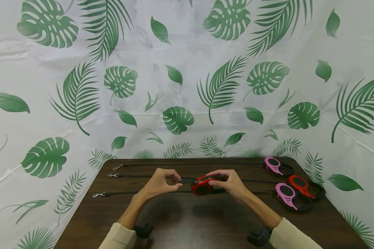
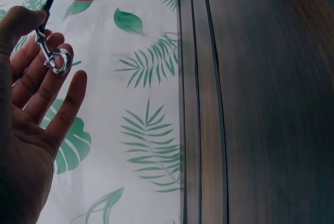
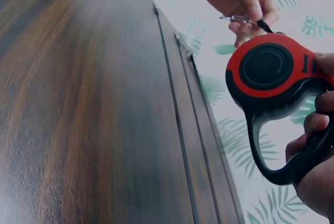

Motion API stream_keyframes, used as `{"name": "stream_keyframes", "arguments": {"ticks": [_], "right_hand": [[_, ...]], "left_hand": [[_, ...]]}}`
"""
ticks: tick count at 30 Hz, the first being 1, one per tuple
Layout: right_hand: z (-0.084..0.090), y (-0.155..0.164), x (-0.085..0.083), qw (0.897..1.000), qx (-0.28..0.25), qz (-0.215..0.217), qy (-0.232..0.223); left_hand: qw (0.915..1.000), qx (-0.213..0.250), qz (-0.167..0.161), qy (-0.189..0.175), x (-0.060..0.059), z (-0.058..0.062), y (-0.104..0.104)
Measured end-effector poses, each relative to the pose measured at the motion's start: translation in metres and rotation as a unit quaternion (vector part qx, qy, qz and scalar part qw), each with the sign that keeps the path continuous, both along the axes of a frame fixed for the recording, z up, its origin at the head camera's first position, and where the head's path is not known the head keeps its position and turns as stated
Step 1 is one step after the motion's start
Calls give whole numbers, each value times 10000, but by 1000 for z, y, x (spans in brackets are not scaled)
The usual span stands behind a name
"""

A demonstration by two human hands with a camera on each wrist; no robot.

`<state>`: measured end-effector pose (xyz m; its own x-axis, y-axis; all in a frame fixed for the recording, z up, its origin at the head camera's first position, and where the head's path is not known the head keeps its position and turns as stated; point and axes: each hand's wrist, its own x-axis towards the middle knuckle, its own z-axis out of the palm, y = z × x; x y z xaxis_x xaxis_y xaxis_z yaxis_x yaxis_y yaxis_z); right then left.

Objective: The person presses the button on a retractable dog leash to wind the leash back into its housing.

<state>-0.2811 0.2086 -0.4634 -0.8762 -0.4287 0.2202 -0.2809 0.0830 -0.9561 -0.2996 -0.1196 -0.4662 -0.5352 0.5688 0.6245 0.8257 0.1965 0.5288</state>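
Observation:
A red and black retractable dog leash point(image 1: 202, 185) is held up over the table by my right hand point(image 1: 231, 185). In the right wrist view, the fingers curl round the black loop handle point(image 3: 261, 156) and the thumb lies on the red case. My left hand point(image 1: 162, 181) pinches the short black strap point(image 2: 48, 9) between thumb and forefinger, close to where it leaves the case. A silver snap hook point(image 2: 55, 57) hangs from that strap in front of the other, loosely spread fingers.
On the dark wooden table point(image 1: 187, 224), a pink leash point(image 1: 272, 165), another pink leash point(image 1: 285, 194) and a red leash point(image 1: 299, 185) lie at the right. Their black straps stretch leftward, ending in silver hooks point(image 1: 98, 195). A leaf-patterned cloth point(image 1: 149, 86) hangs behind.

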Motion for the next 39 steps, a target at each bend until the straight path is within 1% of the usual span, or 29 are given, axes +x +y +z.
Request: {"name": "stream_keyframes", "arguments": {"ticks": [8, 16, 23, 28, 32, 36, 39], "right_hand": [[-2, -6, 1, 9999, 152, -11, 64], [-4, -9, 1, 9999, 47, 99, -5], [-5, -11, 3, 10000, 73, -7, -37], [-5, -12, 4, 9999, 142, -68, 13], [-6, -12, 3, 9996, 253, -147, 64], [-8, -11, 4, 9990, 392, -170, 159], [-10, -11, 4, 9984, 477, -170, 238]], "left_hand": [[9998, 52, -84, -187, 1, -2, 7], [9996, 89, -160, -216, 1, -4, 11], [9998, 116, -90, -161, 3, -6, 14], [9997, 121, -68, -218, 4, -6, 16], [9992, 24, -40, -395, 5, -5, 17], [9980, -186, 23, -611, 6, -7, 17], [9974, -313, 56, -650, 7, -8, 17]]}}
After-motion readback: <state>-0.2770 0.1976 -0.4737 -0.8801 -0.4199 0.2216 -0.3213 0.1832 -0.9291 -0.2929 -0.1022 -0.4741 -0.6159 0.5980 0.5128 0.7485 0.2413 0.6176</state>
